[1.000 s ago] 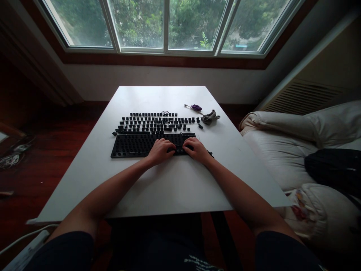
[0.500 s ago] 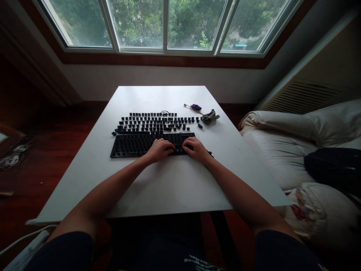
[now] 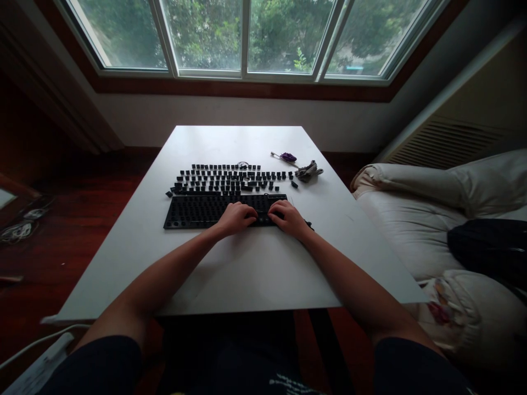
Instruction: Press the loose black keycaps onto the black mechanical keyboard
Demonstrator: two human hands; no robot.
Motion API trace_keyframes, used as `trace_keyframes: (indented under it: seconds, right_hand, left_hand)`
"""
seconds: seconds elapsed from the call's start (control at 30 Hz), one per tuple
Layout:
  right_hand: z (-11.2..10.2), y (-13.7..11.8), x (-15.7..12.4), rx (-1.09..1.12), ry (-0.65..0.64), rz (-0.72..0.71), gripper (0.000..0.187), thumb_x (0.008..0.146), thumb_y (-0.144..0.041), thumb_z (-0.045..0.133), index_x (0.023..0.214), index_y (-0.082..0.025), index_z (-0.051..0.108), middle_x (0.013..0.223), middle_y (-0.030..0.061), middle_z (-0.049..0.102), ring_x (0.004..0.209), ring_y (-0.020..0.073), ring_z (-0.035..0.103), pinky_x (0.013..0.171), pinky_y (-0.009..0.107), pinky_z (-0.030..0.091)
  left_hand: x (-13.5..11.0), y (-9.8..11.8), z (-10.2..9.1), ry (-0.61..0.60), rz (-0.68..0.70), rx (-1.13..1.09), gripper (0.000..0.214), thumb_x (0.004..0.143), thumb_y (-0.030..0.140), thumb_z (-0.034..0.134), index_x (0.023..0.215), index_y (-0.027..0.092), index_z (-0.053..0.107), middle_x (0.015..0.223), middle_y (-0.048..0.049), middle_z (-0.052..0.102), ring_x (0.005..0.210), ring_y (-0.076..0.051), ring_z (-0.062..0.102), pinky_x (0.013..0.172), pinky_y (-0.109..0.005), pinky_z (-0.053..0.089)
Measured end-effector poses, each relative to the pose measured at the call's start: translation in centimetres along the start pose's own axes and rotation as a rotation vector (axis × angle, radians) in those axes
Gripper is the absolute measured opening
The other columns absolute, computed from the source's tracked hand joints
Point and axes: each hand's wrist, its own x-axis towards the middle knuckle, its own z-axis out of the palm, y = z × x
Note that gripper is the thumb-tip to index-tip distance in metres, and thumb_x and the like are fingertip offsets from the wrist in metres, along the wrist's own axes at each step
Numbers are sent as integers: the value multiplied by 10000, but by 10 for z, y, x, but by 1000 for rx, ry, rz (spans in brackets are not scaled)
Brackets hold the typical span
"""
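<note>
Fingers of the left hand [image 3: 236, 218] bend over the right-of-centre part of the mechanical keyboard [image 3: 196, 212], thumb pointing toward the right hand [image 3: 287, 218], whose fingers curl over the keyboard's right part. The two hands stand near each other with a narrow gap between; whether either pinches a small part cannot be told.

The keyboard lies flat on the white table [image 3: 251, 274]. Most of its keycaps [image 3: 234, 176] seem to be off, set out in rough rows just beyond it, so much of the board looks bare, and these caps remain unfitted. Beyond the keyboard's right end lie a crumpled grey cloth [image 3: 309, 171] and a purple object [image 3: 289, 157].

The hands cover part of the keyboard; its dark surface hides which switches are capped. Fingertips merge into the black, and the purple object is too small to identify.
</note>
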Motion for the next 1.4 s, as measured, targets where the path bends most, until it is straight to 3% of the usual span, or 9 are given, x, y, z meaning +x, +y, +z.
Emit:
trace_keyframes:
  seconds: [0.13,0.33,0.6,0.87,1.4]
  right_hand:
    - [0,0,0,6,0,-4,55,922,-252,651,918,-254,706,1005,68,678,995,265,588,917,452,493]
    - [1,-1,0,6,0,-2,59,920,-256,652,922,-254,711,1009,70,680,994,268,589,918,461,493]
    - [0,-2,1,9,-1,-5,62,921,-261,649,918,-254,710,1008,72,677,995,268,587,918,459,493]
    - [0,0,0,-5,-2,-4,60,922,-264,646,917,-251,704,1006,67,678,999,264,588,928,448,491]
    - [-1,-2,-1,12,-7,11,74,920,-268,649,916,-263,723,1009,67,685,996,270,585,931,469,495]
  left_hand:
    - [2,-3,0,-30,37,4,215,932,302,612,1062,292,783,1061,4,780,1023,-232,664,932,-353,462]
    - [-1,5,-2,18,64,93,207,932,281,611,1048,278,782,1038,-27,770,1003,-250,642,918,-385,450]
    - [1,1,2,20,94,2,172,915,254,641,1031,243,768,1011,-28,761,964,-222,651,943,-360,465]
    - [-8,20,0,57,114,123,140,913,241,657,1016,197,740,1020,-74,714,975,-247,583,925,-392,462]
    - [-17,14,17,99,103,103,182,944,284,623,1086,228,723,1096,-80,695,1063,-262,558,965,-427,445]
